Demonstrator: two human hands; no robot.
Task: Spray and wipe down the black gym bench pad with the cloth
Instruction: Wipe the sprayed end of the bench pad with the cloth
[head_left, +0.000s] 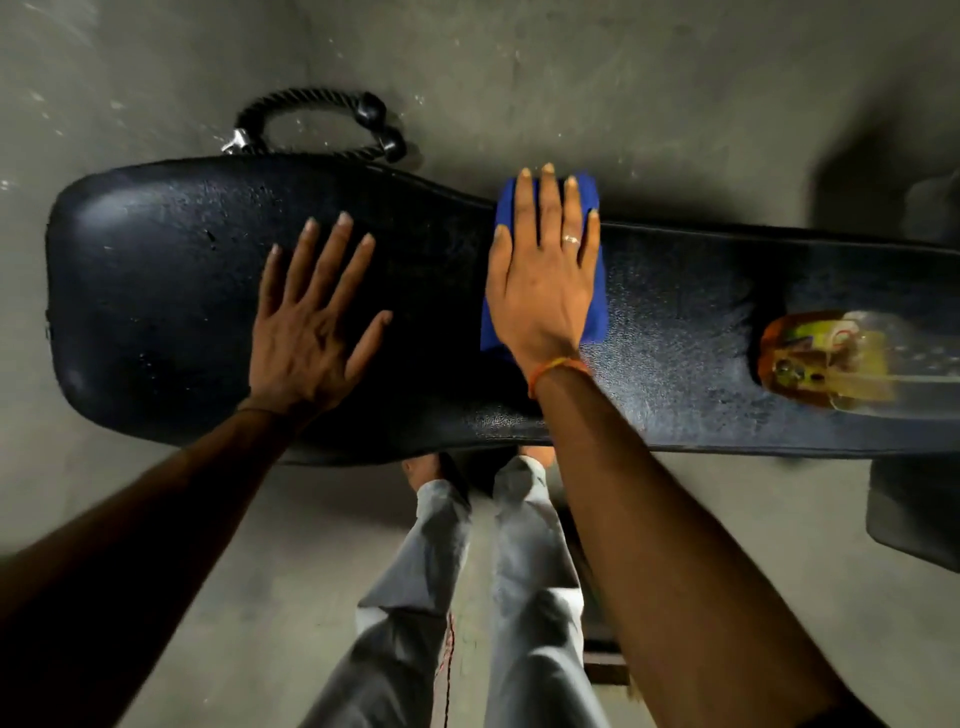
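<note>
long black bench pad (166, 291) runs sideways over a grey concrete floor (571, 78). on the pad: a blue cloth (597, 306) mid-way, a blurry clear bottle (841, 358) lying down at the right. black rope handle (311, 124) on the floor just behind it.

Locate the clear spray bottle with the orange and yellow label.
In the head view, the clear spray bottle lies on its side on the black bench pad, far right of the blue cloth.

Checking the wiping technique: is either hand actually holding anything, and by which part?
Neither grips. The right hand presses flat on the blue cloth's middle; the left hand rests bare on the bench pad.
</note>
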